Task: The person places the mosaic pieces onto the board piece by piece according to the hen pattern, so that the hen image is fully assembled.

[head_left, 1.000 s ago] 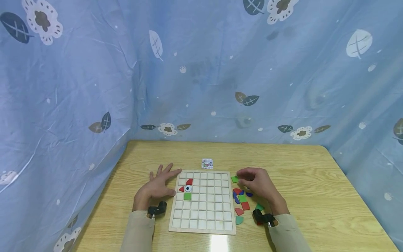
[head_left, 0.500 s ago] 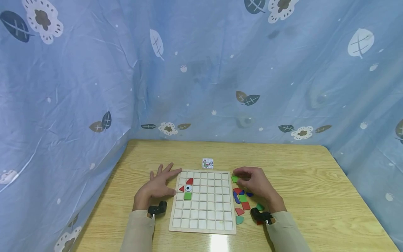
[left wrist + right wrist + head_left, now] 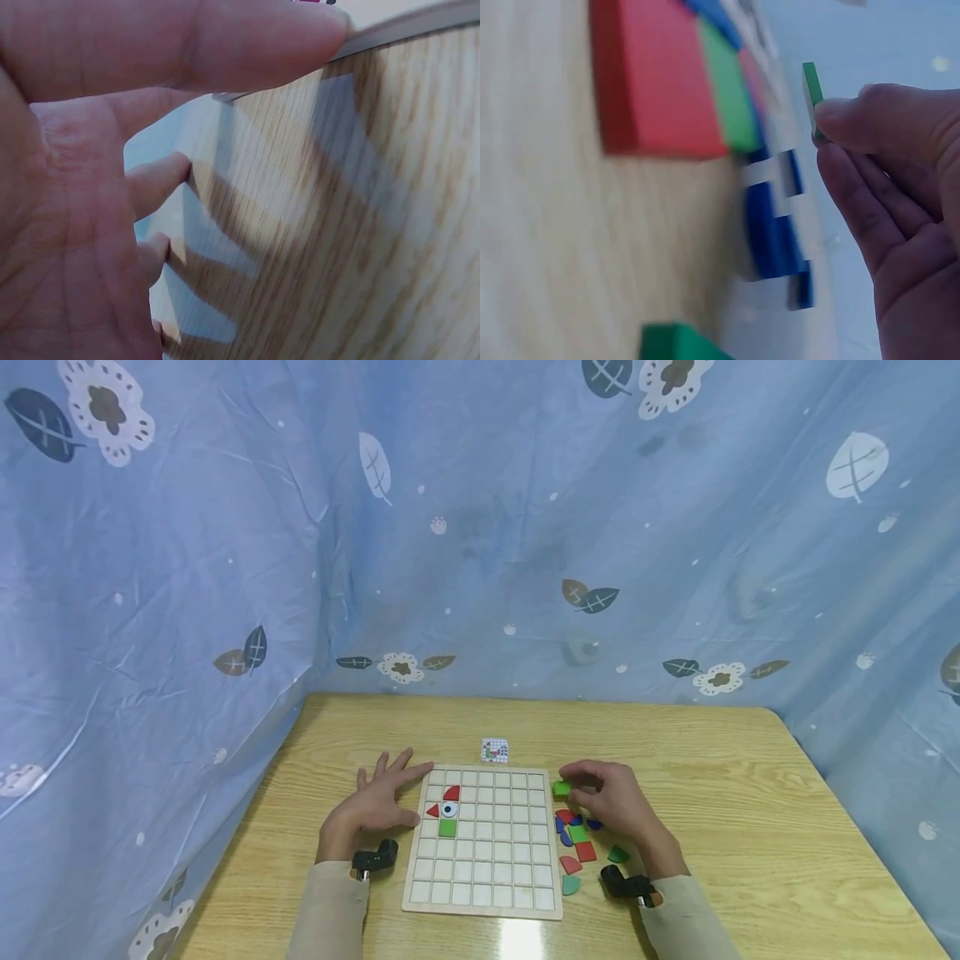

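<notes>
Just beyond the right edge of the wooden grid board [image 3: 480,911], the right hand [image 3: 613,795] gripped a green square tile [image 3: 561,789]. The head view located this tile level with the board's upper rows. The right wrist view exposed the grip itself: thumb opposed to fingertips, the tile pinched between them and presented edge-on. Whether the tile touched the tabletop [image 3: 720,785] could not be told from either view.

At the board's left side, the left hand [image 3: 381,802] was extended, fingers spread. The head view showed the thumb and forefinger at the board's edge; the left wrist view added the thumb tip against the rim and other fingertips down on the wood grain.

Only the head view gave the full layout of the seated pieces: a red quarter-circle [image 3: 452,793] above an eye disc [image 3: 449,810], a red triangle [image 3: 432,811] to the disc's left, and a seated green square [image 3: 447,828] below it. It also showed a printed card [image 3: 494,750] behind the board. Near the right hand, a red square [image 3: 586,852] adjoined a loose green square [image 3: 577,834]; the right wrist view revealed their thickness.
</notes>
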`<state>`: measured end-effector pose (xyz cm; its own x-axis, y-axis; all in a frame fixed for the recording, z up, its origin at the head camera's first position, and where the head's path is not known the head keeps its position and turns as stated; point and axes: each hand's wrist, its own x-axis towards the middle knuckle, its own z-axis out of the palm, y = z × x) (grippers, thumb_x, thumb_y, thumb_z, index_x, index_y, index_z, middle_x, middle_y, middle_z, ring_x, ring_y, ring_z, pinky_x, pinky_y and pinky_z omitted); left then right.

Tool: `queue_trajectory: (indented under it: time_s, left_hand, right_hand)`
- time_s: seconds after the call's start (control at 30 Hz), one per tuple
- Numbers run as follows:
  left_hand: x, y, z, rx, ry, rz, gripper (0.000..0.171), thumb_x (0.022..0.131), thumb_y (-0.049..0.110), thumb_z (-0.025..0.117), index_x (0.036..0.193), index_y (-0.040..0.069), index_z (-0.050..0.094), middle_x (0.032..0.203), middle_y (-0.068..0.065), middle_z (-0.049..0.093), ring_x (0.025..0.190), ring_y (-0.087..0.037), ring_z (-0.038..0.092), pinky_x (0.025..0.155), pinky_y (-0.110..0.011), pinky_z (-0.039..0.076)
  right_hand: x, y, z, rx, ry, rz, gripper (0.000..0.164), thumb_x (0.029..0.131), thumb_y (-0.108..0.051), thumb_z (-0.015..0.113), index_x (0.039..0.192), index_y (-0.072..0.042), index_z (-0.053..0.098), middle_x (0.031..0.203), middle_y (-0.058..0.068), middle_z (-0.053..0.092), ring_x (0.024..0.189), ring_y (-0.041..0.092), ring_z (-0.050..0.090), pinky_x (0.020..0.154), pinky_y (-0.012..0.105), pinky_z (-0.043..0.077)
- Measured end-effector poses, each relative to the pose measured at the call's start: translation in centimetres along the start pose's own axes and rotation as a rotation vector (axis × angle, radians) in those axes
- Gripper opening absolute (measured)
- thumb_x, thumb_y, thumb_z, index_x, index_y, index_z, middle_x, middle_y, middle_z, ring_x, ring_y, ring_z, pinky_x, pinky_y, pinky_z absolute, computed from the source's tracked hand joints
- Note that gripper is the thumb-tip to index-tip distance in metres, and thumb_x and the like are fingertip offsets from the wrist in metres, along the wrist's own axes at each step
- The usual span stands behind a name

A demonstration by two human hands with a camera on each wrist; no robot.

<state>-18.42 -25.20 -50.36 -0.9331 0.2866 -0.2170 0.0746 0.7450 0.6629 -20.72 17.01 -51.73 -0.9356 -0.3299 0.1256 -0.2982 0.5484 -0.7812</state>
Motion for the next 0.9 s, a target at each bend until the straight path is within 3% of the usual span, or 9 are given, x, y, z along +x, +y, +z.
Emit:
queue_trajectory:
  time_s: [0.23,0.4,0.63,0.9]
  left_hand:
    - [-0.1,0.1,0.2,-0.016,0.012,-0.006,0.090,0.084,0.007,0.088,0.165,0.024,0.053,0.184,-0.017,0.015,0.168,-0.053,-0.011,0.125,-0.081,-0.015]
    - [-0.2,0.1,0.2,-0.015,0.013,0.000,0.090,0.084,0.007,0.087,0.165,0.024,0.052,0.184,-0.017,0.014,0.168,-0.053,-0.011,0.125,-0.081,-0.015]
    - [-0.2,-0.1,0.2,-0.018,0.009,0.002,0.090,0.084,0.007,0.087,0.166,0.024,0.051,0.184,-0.018,0.013,0.168,-0.054,-0.012,0.124,-0.082,-0.016]
    - [-0.2,-0.2,0.3,-0.013,0.017,0.007,0.092,0.082,0.007,0.087,0.165,0.024,0.052,0.184,-0.018,0.014,0.167,-0.055,-0.011,0.124,-0.083,-0.015]
  right_hand:
    - [-3.0,-1.5,-0.6,0.068,0.047,-0.011,0.032,0.094,0.000,0.082,0.125,-0.006,0.080,0.121,0.006,0.082,0.112,0.030,0.081,0.089,0.030,0.066]
    - [-4.7,-2.4,0.1,0.138,0.056,-0.003,0.032,0.092,-0.001,0.085,0.124,-0.006,0.081,0.117,0.005,0.083,0.110,0.022,0.081,0.091,0.026,0.065]
    - [-5.7,-3.4,2.5,0.225,0.040,-0.018,0.031,0.090,-0.001,0.086,0.121,-0.004,0.081,0.115,0.008,0.084,0.107,0.015,0.081,0.093,0.030,0.066]
    - [-4.9,-5.3,6.4,0.220,-0.015,-0.096,0.029,0.090,0.000,0.085,0.119,-0.006,0.082,0.116,0.008,0.084,0.107,0.018,0.081,0.093,0.034,0.067]
